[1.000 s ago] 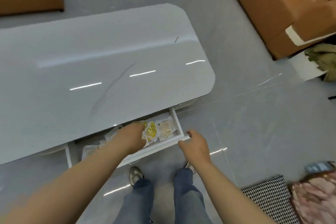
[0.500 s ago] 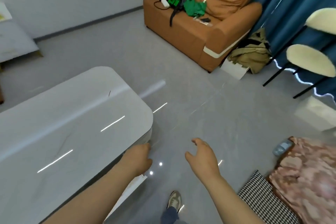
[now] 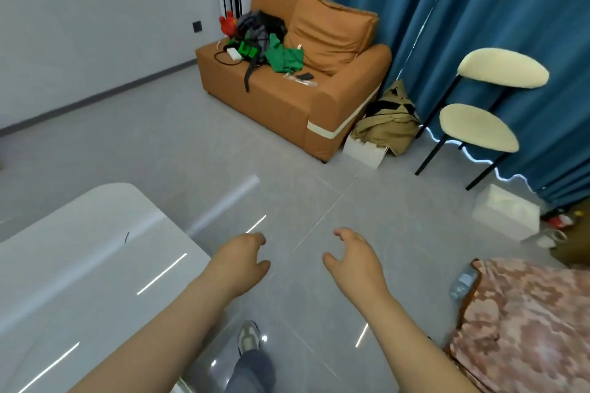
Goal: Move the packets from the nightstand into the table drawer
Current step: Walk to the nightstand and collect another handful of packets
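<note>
The glossy white table (image 3: 79,265) fills the lower left of the head view; its drawer and the packets are out of sight. My left hand (image 3: 241,260) hovers just past the table's right corner, fingers loosely curled and holding nothing. My right hand (image 3: 354,257) hangs over the grey floor to the right of it, fingers relaxed and empty. No nightstand is in view.
An orange sofa (image 3: 297,96) with bags and green clothes stands ahead against blue curtains (image 3: 479,9). Two cream stools (image 3: 479,128) stand at the right. A pink patterned bedspread (image 3: 526,329) and a plastic bottle (image 3: 463,282) lie at the lower right. Open grey floor lies between.
My view swung up and right, away from the open drawer with packets to the room. Both hands left the drawer and now hang empty over the floor.
</note>
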`<state>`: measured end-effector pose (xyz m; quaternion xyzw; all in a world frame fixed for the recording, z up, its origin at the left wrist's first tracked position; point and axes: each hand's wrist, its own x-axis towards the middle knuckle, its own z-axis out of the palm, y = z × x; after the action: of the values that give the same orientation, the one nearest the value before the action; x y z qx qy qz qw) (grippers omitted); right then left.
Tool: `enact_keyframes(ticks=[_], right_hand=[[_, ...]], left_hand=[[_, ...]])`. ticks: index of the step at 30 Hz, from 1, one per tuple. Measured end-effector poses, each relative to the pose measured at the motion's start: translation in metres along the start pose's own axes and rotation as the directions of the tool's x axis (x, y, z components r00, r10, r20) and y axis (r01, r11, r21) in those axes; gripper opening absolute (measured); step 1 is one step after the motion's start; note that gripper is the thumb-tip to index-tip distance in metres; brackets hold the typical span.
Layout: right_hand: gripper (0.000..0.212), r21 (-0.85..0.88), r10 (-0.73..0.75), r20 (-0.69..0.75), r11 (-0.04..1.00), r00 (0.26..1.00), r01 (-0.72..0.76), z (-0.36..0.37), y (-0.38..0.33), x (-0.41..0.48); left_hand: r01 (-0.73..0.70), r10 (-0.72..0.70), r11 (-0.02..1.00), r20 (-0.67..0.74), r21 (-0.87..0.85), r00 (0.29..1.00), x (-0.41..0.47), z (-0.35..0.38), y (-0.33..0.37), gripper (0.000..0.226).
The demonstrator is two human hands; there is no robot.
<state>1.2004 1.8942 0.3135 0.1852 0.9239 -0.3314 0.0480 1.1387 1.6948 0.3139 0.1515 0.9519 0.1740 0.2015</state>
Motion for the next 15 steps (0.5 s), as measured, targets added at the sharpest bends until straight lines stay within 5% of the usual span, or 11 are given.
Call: enact_keyframes(ticks=[15], right_hand=[[0.051, 0.002, -0.181, -0.190, 0.983, 0.965, 0.184, -0.069, -0.157, 0.229]], left_hand=[[-0.107, 0.093, 0.994, -0.255, -0.039, 0.962, 0.198, -0.188, -0.013, 0.047]])
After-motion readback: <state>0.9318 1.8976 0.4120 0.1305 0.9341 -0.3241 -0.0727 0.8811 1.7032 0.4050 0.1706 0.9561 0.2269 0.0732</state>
